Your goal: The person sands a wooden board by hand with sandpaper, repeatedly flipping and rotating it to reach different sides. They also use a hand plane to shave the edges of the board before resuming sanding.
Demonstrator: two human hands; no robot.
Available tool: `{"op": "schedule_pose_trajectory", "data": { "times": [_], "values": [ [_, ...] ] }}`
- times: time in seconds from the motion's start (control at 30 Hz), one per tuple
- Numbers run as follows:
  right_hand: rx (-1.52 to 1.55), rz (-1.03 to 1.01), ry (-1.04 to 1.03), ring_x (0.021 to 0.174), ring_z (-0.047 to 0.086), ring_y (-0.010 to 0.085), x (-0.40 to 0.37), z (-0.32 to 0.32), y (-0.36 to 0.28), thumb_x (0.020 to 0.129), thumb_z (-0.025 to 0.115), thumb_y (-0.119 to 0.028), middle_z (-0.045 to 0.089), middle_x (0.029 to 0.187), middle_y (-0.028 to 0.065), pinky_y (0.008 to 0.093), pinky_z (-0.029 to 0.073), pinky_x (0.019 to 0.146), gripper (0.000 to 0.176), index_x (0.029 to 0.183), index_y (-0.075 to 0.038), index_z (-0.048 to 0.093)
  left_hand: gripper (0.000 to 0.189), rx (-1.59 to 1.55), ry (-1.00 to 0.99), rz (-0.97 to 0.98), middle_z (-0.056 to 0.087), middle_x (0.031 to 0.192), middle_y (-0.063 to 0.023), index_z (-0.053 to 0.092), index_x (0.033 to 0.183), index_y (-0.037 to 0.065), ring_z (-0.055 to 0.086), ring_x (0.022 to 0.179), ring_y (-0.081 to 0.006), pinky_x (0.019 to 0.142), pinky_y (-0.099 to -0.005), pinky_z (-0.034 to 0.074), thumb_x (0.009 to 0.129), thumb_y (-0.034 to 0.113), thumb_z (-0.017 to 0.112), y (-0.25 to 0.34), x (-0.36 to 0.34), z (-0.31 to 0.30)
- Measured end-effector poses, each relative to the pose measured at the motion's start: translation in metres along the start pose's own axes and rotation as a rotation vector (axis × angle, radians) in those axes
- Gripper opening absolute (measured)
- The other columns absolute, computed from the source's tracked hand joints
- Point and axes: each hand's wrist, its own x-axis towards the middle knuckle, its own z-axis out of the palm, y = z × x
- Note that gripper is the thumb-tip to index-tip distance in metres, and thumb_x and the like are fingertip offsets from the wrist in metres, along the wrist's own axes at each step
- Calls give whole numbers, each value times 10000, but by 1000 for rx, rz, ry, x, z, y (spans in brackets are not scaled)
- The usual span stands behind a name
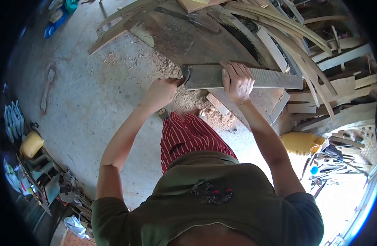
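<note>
A long, flat grey blade-like tool lies across a worn, dark round work surface. My left hand is closed around the dark handle end at the tool's left tip. My right hand grips over the tool's middle, fingers curled across its top edge. Wood shavings and sawdust are piled just under the tool, in front of my red striped trousers.
Curved wooden strips and planks are stacked at the top and right. A yellow sack lies on the right, a yellow container on the left among clutter. Bare concrete floor spreads to the left.
</note>
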Motion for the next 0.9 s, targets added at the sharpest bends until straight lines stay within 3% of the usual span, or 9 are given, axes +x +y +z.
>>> {"op": "schedule_pose_trajectory", "data": {
  "times": [0.03,0.17,0.23,0.3,0.37,0.43,0.57,0.63,0.9],
  "values": [
    [-8,1,6,817,646,287,1,-1,1,849,573,-161,668,870,110,391,514,799,192,952,-51,692,185,3,3,9,673,805,-155,677,965,18,664,727,-309,640,-420,523,822,35,560,-6,1,13],
    [5,-14,4,804,646,274,-3,2,-3,839,581,-169,668,854,95,381,518,792,191,945,-58,695,125,93,-595,11,665,780,-193,670,877,-2,656,653,-331,629,-444,529,835,39,560,-11,-1,77],
    [-24,-8,10,802,646,270,4,0,2,835,584,-172,669,851,90,378,519,792,192,946,-61,696,101,-63,-433,31,667,805,-215,654,838,-16,668,716,-352,679,-462,527,815,59,590,-18,5,86],
    [0,-8,17,802,648,262,1,-1,-4,831,590,-176,671,852,83,376,522,793,200,955,-62,697,144,-287,-420,-360,665,846,-242,636,827,-26,665,796,-387,723,-481,513,791,113,624,-19,10,49],
    [-10,1,23,806,649,256,1,2,-1,825,596,-181,674,862,79,375,523,792,206,959,-62,696,90,-65,-359,-291,661,784,-237,636,844,-13,679,734,-347,680,-459,530,801,55,595,-62,-3,40],
    [-18,-22,39,806,652,252,0,1,-2,820,604,-195,675,867,80,374,525,795,210,955,-64,696,206,-75,-324,-360,652,819,-244,627,814,-23,638,806,-429,745,-468,512,779,180,638,-68,-8,6],
    [1,20,57,804,655,252,-2,-1,-3,816,608,-207,676,866,80,373,527,799,210,948,-69,697,156,-268,-272,-144,646,778,-239,628,787,-10,632,760,-436,717,-474,510,781,146,625,4,13,-50],
    [-3,2,54,824,662,269,0,-2,-3,832,589,-167,685,874,90,375,533,787,199,946,-49,701,112,213,-287,-42,643,747,-231,629,757,6,634,722,-427,685,-483,503,786,111,605,32,20,-54],
    [19,37,88,819,664,246,-1,-5,-5,832,598,-179,685,860,73,368,537,788,186,935,-69,708,75,309,-256,-2,658,723,-187,640,836,37,659,692,-378,635,-488,511,780,40,590,58,24,-80]
  ]
}}
